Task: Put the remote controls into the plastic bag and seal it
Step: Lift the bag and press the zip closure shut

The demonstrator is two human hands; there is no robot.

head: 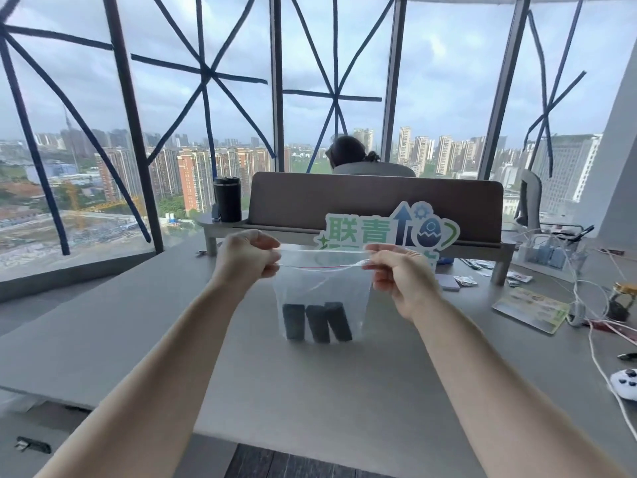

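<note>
A clear plastic zip bag [324, 288] hangs upright above the grey table [138, 322], held by its top edge. Three dark remote controls [317, 322] stand side by side at the bag's bottom. My left hand [246, 255] pinches the top left corner of the bag. My right hand [396, 270] pinches the top right corner. The red zip line stretches taut between both hands; I cannot tell whether the strip is pressed closed.
Behind the bag stand a green and white sign [389, 229] and a brown desk divider [375, 201], with a person seated beyond it. A black tumbler [227, 199] sits at the back left. Cables, a leaflet [532, 308] and a white game controller [625, 382] lie at the right.
</note>
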